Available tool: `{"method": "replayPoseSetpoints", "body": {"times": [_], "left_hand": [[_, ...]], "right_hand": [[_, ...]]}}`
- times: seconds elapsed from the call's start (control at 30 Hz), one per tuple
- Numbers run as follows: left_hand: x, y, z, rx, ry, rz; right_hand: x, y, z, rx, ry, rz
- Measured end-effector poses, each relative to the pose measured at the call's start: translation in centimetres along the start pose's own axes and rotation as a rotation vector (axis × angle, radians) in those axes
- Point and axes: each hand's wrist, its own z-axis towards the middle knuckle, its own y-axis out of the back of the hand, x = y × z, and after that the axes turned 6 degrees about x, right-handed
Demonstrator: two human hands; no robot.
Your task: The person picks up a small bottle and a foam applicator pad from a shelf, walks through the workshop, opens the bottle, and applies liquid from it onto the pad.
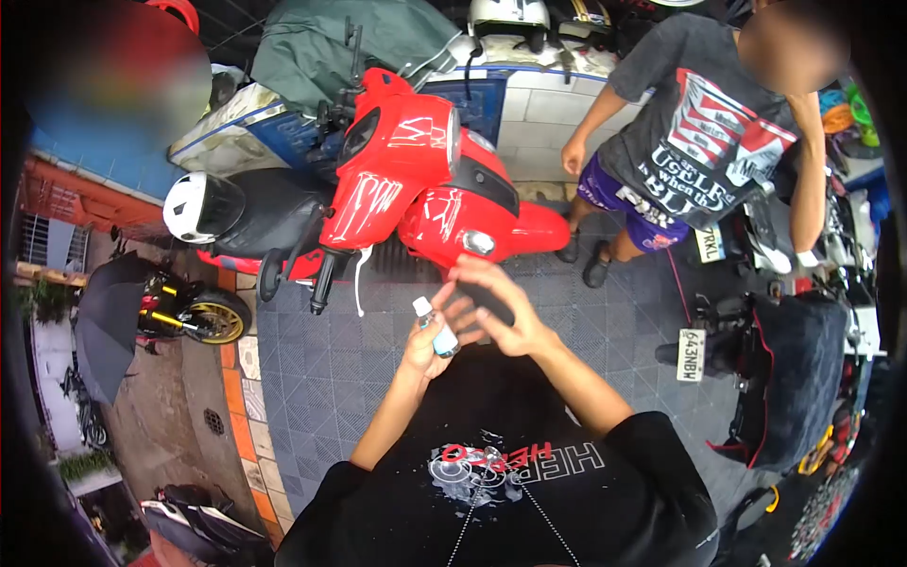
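Note:
My left hand [420,352] is wrapped round a small bottle [443,338] with a white cap and a pale blue label. The bottle stands slightly tilted in front of my chest. My right hand [505,317] is just to the right of it, with fingers spread and nothing seen in them. Whether its fingertips touch the bottle I cannot tell. Beyond my hands stands a glossy red scooter [392,203], with its handlebar grip [321,283] nearest me on the left.
A white helmet [192,210] rests on the scooter's black seat [274,213]. A person in a grey printed T-shirt [685,113] stands at the right. Grey tiles [312,378] cover the floor. Parked motorcycles, one with a number plate [692,355], line the right side.

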Motion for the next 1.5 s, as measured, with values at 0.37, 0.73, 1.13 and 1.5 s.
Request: {"method": "replayPoseSetpoints", "body": {"times": [0.37, 0.73, 1.13, 1.5], "left_hand": [[-0.7, -1.9, 2.2, -0.287, -0.402, 0.881], [-2.1, -3.1, 0.5, -0.342, -0.159, 1.73], [2.0, 1.3, -8.6, -0.443, 0.004, 1.623], [-13.3, 2.3, -3.3, -0.177, -0.364, 1.79]], "right_hand": [[0.2, 4.9, 3.6, -0.306, 0.19, -0.286], [-9.1, 1.8, 10.5, 0.259, 0.286, -0.497], [-12.2, -2.4, 12.8, 0.173, 0.217, -0.689], [-12.1, -5.6, 13.0, 0.335, 0.276, -0.617]]}}
